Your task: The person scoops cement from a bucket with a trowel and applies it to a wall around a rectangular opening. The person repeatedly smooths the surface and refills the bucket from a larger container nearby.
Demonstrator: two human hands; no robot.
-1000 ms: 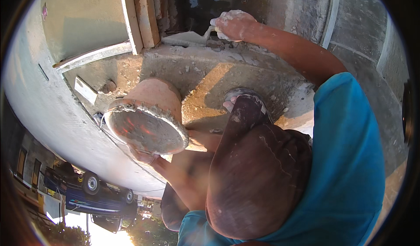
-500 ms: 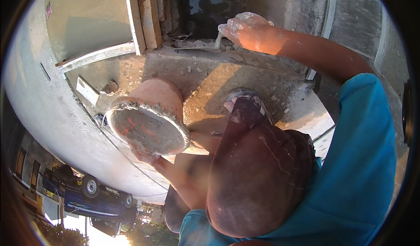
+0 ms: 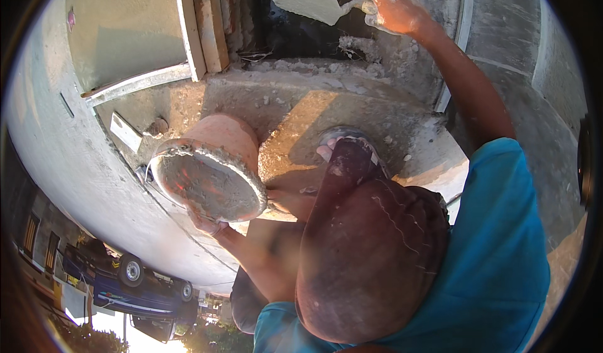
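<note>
Rubble (image 3: 342, 69) beyond bucket (image 3: 227, 133), white slab (image 3: 125, 132) nearby

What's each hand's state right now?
Left hand: holding the bucket at its rim.
Right hand: closed, holding the trowel by its handle.

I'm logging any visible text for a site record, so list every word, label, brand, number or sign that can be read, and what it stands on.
No text can be read in this view.
Dark blue vehicle: its small side markings are too small and blurred to read.
Trowel: no lettering shows on it.
Bucket: no lettering shows on its visible side.
</note>
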